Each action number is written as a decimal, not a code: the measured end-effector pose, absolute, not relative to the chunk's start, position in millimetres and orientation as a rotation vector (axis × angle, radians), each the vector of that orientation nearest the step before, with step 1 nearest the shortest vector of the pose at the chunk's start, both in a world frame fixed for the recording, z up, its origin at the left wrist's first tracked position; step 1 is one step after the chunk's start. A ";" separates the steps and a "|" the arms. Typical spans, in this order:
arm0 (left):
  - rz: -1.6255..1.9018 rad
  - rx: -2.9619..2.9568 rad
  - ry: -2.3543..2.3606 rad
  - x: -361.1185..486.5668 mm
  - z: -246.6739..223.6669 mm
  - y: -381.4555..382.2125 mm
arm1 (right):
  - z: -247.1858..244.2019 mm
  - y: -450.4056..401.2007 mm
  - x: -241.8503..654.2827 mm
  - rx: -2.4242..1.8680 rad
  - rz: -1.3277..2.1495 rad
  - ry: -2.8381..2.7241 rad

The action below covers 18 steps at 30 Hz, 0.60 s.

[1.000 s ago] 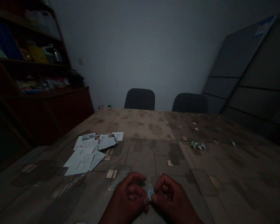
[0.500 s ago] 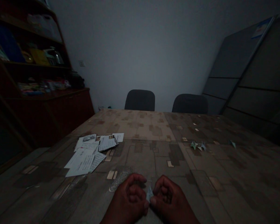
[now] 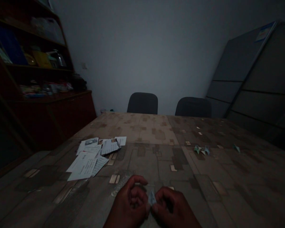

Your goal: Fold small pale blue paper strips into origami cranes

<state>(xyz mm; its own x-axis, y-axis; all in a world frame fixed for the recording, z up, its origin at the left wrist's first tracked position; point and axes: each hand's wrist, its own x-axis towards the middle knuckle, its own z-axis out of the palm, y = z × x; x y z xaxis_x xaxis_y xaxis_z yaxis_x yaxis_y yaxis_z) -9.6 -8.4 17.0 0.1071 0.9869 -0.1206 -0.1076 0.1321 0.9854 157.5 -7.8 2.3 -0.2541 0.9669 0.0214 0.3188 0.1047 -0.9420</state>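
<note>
A small pale blue piece of folded paper stands with its point upward between my two hands, close to the table's near edge. My left hand grips its lower left side near the thumb tip, the forefinger arched above. On the other side my right hand pinches the lower right of the paper between thumb and forefinger. The paper's bottom edge is partly hidden by both thumbs. Dim light blurs the creases.
Printed sheets and cards lie spread at the left of the patterned tablecloth. Several small folded paper pieces sit at the right, with another green one farther over. Two dark chairs stand behind the table.
My right forefinger has come down and in, onto the paper's side. My left hand still holds the paper with little movement. The view has tilted up slightly.
</note>
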 end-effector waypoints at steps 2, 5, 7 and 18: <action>1.103 1.080 1.073 -10.5 15.1 -7.7 | 1.3 -7.6 158.9 -1.208 1.282 -1.618; 1.098 1.084 1.027 -12.1 12.9 -5.7 | 0.4 -6.8 160.7 -1.132 1.413 -1.537; 1.101 1.092 1.027 -12.3 12.7 -4.9 | -0.8 -5.9 161.2 -1.128 1.405 -1.522; 1.104 1.112 1.063 -14.6 13.7 -3.4 | 1.2 -5.4 155.4 -1.127 1.303 -1.538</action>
